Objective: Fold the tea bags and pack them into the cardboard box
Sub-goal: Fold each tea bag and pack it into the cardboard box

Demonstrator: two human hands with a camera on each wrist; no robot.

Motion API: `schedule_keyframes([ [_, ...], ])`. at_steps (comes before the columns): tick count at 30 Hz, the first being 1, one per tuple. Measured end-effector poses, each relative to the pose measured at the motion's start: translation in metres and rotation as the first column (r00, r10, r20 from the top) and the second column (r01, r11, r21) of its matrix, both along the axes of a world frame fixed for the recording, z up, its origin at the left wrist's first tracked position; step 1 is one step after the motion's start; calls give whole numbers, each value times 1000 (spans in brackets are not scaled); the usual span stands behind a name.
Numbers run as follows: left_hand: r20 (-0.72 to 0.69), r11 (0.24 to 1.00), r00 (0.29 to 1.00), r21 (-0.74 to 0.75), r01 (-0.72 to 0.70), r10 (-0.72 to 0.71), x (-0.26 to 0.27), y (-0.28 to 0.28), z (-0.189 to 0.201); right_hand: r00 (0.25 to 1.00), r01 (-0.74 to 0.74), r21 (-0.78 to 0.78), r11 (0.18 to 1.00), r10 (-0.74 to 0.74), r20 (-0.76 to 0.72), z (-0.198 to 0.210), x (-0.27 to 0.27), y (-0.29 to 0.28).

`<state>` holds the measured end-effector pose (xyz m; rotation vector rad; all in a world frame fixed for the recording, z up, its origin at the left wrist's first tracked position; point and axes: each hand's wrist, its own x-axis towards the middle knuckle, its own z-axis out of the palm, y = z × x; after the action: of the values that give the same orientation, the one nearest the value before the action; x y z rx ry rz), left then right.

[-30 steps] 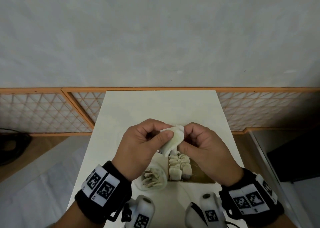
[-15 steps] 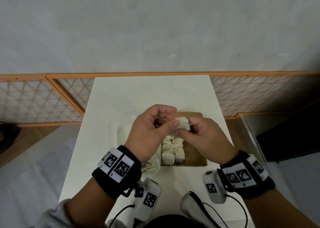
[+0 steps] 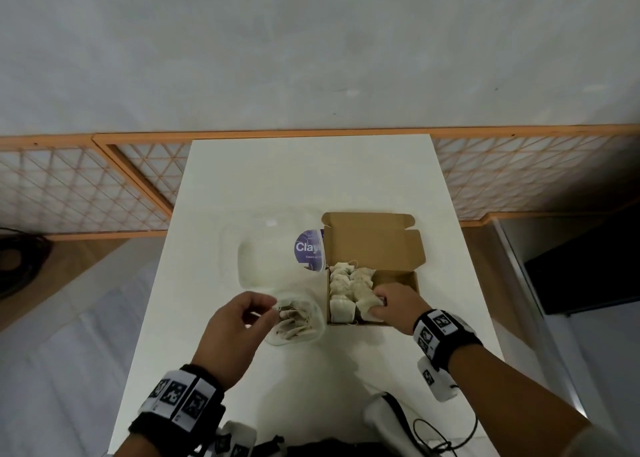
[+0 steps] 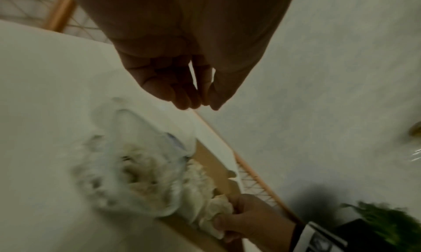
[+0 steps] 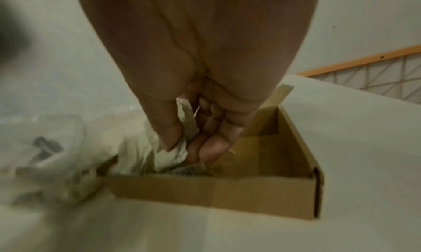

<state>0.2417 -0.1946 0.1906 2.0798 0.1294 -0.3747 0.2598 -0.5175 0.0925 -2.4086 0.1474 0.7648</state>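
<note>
On the white worktop [image 3: 311,179], my right grip [image 3: 393,306] pinched a folded tea bag [image 3: 367,306] inside the cardboard box [image 3: 398,278]; my left grip [image 3: 239,332] hung loosely curled, holding nothing.

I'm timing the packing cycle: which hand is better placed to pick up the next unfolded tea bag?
Left. The left hand hovers empty at the mouth of the clear container of loose tea bags, while the right hand pinches a folded tea bag inside the cardboard box.

Brown cardboard box [image 3: 372,245], cream tea bags [image 3: 349,285], white table [image 3: 311,179], orange lattice screen [image 3: 79,193]
</note>
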Motion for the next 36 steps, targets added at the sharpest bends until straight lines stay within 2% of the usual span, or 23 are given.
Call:
schedule_keyframes([
  [4, -19, 970, 999, 240, -40, 46, -10, 17, -30, 999, -29, -22, 999, 29, -24, -21, -2, 5],
  [6, -68, 955, 996, 292, -41, 63, -12, 21, -44, 1000, -22, -24, 999, 22, -8, -26, -2, 8],
  [10, -190, 970, 980, 242, -5, 52, -12, 21, -65, 998, 11, -60, 998, -7, 64, -31, -2, 13],
  [15, -282, 982, 959, 184, 49, 5, -7, 12, -73, 982, 167, -6, 986, -166, 87, -34, -3, 20],
  [19, -291, 988, 956, 155, 10, 36, -4, 8, -72, 958, 260, 42, 965, -264, 111, -33, -1, 23],
  [23, -306, 992, 949, 124, -36, 73, -2, 10, -74, 952, 289, 54, 956, -293, 85, -32, 2, 23],
  [30, -341, 994, 939, 112, -13, 51, 0, 10, -82, 938, 335, 110, 936, -342, 53, -34, 1, 28],
  [34, -322, 989, 942, 144, -45, 90, 4, 12, -84, 938, 326, 98, 940, -334, 91, -21, -5, 24],
  [36, -322, 988, 941, 142, -64, 107, 6, 12, -86, 922, 342, 73, 937, -350, 168, -9, -9, 23],
])
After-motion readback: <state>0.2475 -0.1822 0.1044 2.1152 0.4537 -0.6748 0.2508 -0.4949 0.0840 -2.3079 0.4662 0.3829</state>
